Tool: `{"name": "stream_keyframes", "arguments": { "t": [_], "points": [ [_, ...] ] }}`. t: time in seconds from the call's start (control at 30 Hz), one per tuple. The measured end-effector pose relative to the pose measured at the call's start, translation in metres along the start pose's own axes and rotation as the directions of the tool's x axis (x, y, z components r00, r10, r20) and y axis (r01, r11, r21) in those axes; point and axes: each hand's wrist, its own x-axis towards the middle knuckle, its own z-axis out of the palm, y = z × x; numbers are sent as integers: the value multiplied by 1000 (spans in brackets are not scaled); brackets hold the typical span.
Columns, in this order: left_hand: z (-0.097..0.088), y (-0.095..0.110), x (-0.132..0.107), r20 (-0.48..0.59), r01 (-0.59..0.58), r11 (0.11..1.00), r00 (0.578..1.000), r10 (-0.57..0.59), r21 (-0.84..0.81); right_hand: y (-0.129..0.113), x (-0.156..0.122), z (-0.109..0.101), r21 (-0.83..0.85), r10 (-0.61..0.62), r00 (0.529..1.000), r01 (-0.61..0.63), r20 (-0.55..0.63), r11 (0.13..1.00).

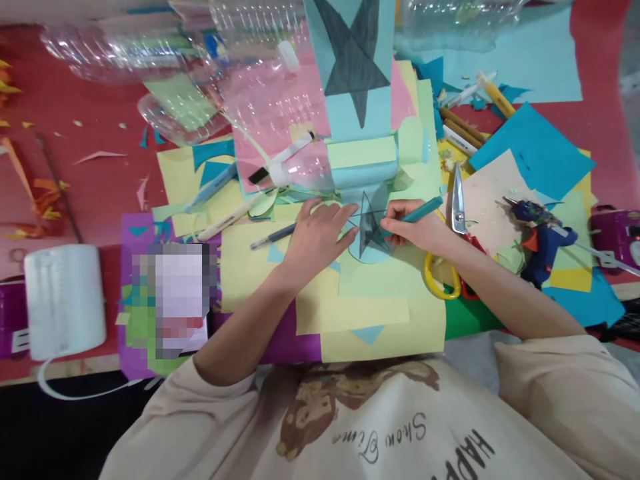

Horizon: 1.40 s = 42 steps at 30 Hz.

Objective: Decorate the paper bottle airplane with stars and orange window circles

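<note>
My right hand [400, 223] is closed around a teal pen [423, 209], its tip end over a light blue paper [369, 253] with a drawn star [371, 227], partly filled in dark. My left hand [323, 230] lies with fingers spread, the fingertips resting at the left edge of that paper. Just above it lies a plastic bottle [305, 167] wrapped in green and blue paper. Beyond the bottle is a larger light blue sheet [317, 40] with a filled dark star [357, 53]. A dark pen [273, 235] lies beside my left hand.
Right of my right hand lie red and yellow scissors [443, 275] and a blue glue gun [543, 250]. Clear plastic bottles [115, 50] lie at the back. Markers [495, 97], paper scraps and blue sheets [533, 150] cover the right side. A white box-like object [65, 300] is at left.
</note>
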Motion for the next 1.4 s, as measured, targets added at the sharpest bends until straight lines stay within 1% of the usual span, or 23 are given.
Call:
{"name": "stream_keyframes", "arguments": {
  "t": [0.07,0.1,0.17,0.2,0.4,0.57,0.63,0.77,0.93,1.07,1.27,1.4],
  "points": [
    [0,0,-1,-4,-5,1000,1000,5,-4,0,-2,2,-84,-59,995,52,-80,995],
    [0,-1,-1,-5,-5,1000,1000,5,-5,-1,-2,3,-133,-91,991,78,-101,988],
    [0,0,-3,-9,0,1000,1000,0,-8,-1,-3,4,-196,-127,985,104,-112,975],
    [0,0,-3,-13,3,1000,1000,-3,-11,-1,-4,4,-203,-131,986,107,-107,973],
    [1,2,-4,-34,22,999,999,-24,-42,3,-3,3,-214,-156,985,136,-78,967],
    [3,0,-5,-42,17,998,999,-20,-62,1,-4,3,-207,-133,991,129,-9,970],
    [3,0,-5,-44,17,998,999,-20,-65,1,-4,3,-211,-134,991,128,-11,969],
    [2,0,-5,-55,4,999,998,-7,-53,1,-5,4,-216,-158,986,143,-56,966],
    [2,0,-4,-46,3,999,999,-5,-33,0,-5,4,-250,-171,985,167,4,954],
    [2,0,-5,-61,-5,1000,998,4,-15,-1,-6,4,-241,-163,987,160,6,957],
    [2,0,-5,-42,1,1000,999,-2,-24,-2,-6,3,-263,-169,985,169,25,950],
    [1,0,-4,-39,12,1000,999,-13,-25,-2,-6,3,-242,-159,987,161,29,957]
  ]
}}
